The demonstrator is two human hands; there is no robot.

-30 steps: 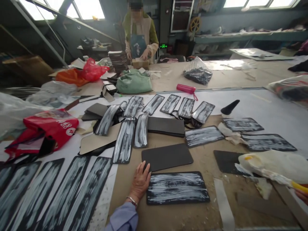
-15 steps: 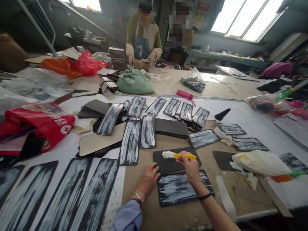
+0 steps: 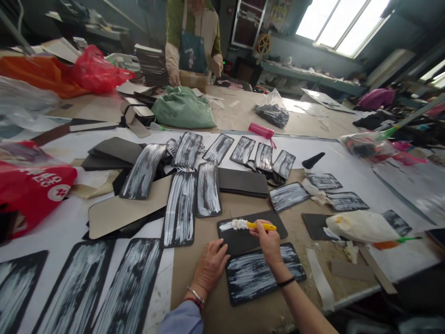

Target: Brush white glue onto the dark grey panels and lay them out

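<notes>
My right hand (image 3: pixel 269 241) is closed around the yellow handle of a brush (image 3: pixel 261 226) whose bristles are loaded with white paste. The bristles touch a black rectangular panel (image 3: pixel 257 239), and a short white streak shows at its left end. My left hand (image 3: pixel 211 264) lies with fingers stretched out at that panel's lower left edge, holding nothing. Just below, partly hidden by my right forearm, is another panel (image 3: pixel 250 280) covered in white strokes. Above left stand two more streaked panels, one long (image 3: pixel 179 208) and one shorter (image 3: pixel 208 190).
Streaked panels (image 3: pixel 132 278) cover the left front. A paste-smeared white bag (image 3: pixel 361 226) lies on a dark panel at right. Farther back are a pink cylinder (image 3: pixel 261 130), a green bag (image 3: pixel 184 109) and a red bag (image 3: pixel 34 185). A co-worker (image 3: pixel 193 51) stands across the table.
The brush has come down onto the black panel and moved slightly left, and a white streak now shows there. The co-worker's hand has lifted from the box. The view has shifted.
</notes>
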